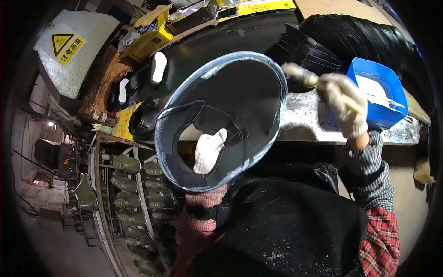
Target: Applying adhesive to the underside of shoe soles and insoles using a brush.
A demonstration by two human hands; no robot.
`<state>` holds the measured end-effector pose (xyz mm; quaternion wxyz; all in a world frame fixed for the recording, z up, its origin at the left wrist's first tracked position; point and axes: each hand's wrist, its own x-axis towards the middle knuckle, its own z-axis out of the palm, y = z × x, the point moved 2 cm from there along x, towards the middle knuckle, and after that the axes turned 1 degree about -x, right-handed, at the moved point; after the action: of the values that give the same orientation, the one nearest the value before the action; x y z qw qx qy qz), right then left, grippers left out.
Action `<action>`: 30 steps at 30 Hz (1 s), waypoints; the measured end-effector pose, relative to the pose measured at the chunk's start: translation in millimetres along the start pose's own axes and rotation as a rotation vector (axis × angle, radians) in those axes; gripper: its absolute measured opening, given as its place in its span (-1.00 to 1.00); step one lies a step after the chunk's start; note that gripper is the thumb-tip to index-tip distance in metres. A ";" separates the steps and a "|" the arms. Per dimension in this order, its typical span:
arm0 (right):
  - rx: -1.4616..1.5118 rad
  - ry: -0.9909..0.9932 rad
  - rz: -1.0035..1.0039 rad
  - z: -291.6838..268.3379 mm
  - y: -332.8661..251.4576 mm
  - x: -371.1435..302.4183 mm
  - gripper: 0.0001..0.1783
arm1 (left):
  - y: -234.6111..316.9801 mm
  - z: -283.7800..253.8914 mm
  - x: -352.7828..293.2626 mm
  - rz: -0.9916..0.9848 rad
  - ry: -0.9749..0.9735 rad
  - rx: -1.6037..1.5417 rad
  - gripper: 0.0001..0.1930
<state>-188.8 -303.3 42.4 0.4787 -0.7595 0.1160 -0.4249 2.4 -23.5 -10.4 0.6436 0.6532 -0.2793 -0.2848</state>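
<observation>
A wide black boot shaft [263, 97] is held up in front of me, its oval mouth edged with a whitish coating. My left hand [210, 150], in a white glove, shows through an opening in the shaft's lower part. It appears closed on the black material, though some fingers are hidden. My right hand [345, 102], gloved in cream, grips a paintbrush [310, 79]. The pale bristles are beside the shaft's right rim; I cannot tell whether they touch it. Just right of that hand stands a blue tub [390, 113] with white liquid inside.
Stacked black sheets [364, 41] lie at the back right of the dark workbench [230, 34]. White-soled pieces [158, 68] and yellow boxes [150, 40] are on the left. Below them, a metal rack [97, 184] carries several olive-green boot-shaped forms [127, 182]. A grey metal housing with a warning sign [64, 45] is far left.
</observation>
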 end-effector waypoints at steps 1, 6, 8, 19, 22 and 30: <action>-0.062 0.150 -0.103 -6.7 -1.7 9.5 -0.81 | 10.9 8.1 -5.2 -0.173 0.063 -0.461 -0.76; 0.440 -0.632 0.257 -5.7 -34.9 -20.5 -0.56 | 39.3 43.1 -26.8 0.088 0.322 -0.081 -0.74; 0.092 -0.755 -0.125 19.3 -30.7 -46.4 -0.62 | 40.3 46.3 -24.1 0.050 0.306 -0.218 -0.72; -0.027 -0.163 -0.454 9.0 5.6 18.7 -0.65 | 30.7 23.6 -21.1 -0.295 0.331 -0.736 -0.62; 0.166 -0.373 0.103 18.9 28.2 -21.7 -0.73 | 18.7 -8.4 -10.0 -0.373 0.249 -0.676 -0.63; -0.194 -0.335 -0.047 25.4 33.3 -26.6 -0.70 | -40.6 -133.8 194.2 0.437 0.336 1.445 -0.65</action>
<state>-178.1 -289.0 -3.9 0.4059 -0.8647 0.0571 -0.2904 232.7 -73.7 -52.2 0.1326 0.8756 -0.4171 0.2046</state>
